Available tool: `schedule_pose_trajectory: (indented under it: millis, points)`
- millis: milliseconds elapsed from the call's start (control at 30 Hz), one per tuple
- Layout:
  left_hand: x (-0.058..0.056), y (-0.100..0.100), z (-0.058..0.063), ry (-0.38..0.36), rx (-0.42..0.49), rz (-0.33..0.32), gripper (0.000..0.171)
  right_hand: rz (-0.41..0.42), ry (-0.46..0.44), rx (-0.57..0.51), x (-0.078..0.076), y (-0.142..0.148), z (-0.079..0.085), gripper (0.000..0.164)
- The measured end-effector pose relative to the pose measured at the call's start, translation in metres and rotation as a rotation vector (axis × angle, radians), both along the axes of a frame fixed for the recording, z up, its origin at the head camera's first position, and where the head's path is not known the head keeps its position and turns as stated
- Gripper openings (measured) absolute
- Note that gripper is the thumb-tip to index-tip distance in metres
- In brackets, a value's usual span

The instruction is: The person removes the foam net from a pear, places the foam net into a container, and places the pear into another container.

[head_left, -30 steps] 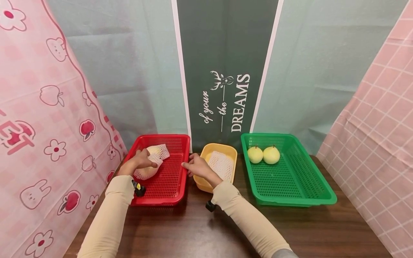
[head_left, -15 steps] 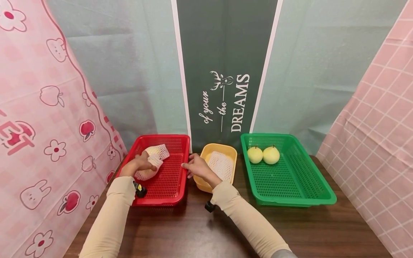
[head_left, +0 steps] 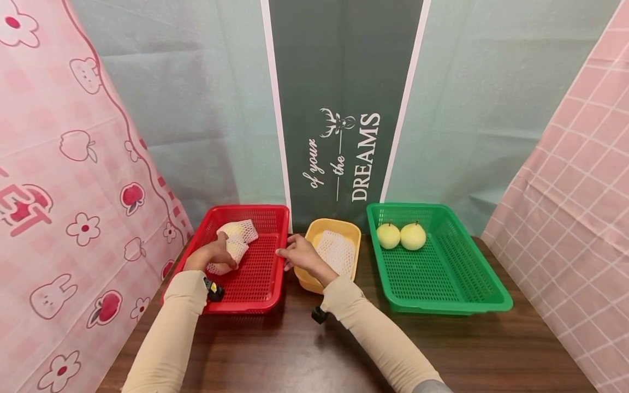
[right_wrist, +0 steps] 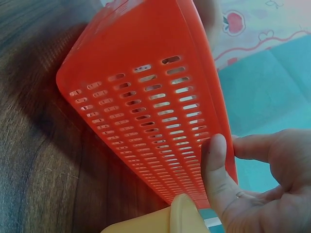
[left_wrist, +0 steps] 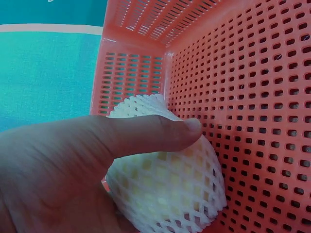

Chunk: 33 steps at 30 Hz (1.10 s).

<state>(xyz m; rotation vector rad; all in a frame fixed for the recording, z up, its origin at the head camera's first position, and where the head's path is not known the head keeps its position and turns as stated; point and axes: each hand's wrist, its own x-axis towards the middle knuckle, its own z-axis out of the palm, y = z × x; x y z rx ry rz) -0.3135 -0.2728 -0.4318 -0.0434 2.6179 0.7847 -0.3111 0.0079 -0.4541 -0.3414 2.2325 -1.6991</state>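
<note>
Inside the red basket (head_left: 265, 262), two pale yellow pears in white foam nets lie close together. My left hand (head_left: 211, 255) grips the nearer netted pear (left_wrist: 165, 189). In the left wrist view the thumb lies across the top of its net, while the other fingers are mostly hidden behind the fruit. The farther netted pear (head_left: 230, 229) sits just beyond that hand, the loose end of its net pointing right. At the basket's right rim, my right hand (head_left: 302, 255) pinches the edge, thumb (right_wrist: 217, 153) on the outer wall and fingers over the inner side.
A small yellow bin (head_left: 352, 232) holding white foam nets stands right of the red basket, partly under my right hand. Farther right, a green basket (head_left: 447, 307) holds two bare pears (head_left: 400, 236). Curtains enclose the wooden table (head_left: 295, 349) at the back and sides.
My left hand has shifted slightly nearer and lower around the near pear, uncovering more of the far one. My right hand stays at the basket rim.
</note>
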Motion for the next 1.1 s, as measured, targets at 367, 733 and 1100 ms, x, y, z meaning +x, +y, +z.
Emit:
schedule_pose_trajectory:
  millis: [367, 733, 1100]
  points:
    - [0.0016, 0.0003, -0.0002, -0.004, 0.012, 0.019, 0.097, -0.016, -0.014, -0.023, -0.0012, -0.0012, -0.0002, 0.053]
    - [-0.0002, -0.0010, -0.0038, 0.010, 0.011, 0.003, 0.097, -0.015, -0.024, -0.037, -0.0019, -0.0009, -0.0006, 0.052]
    - [0.0034, 0.0020, -0.0004, 0.017, 0.036, 0.005, 0.096, -0.013, -0.018, -0.043, -0.0008, 0.0008, -0.0011, 0.054]
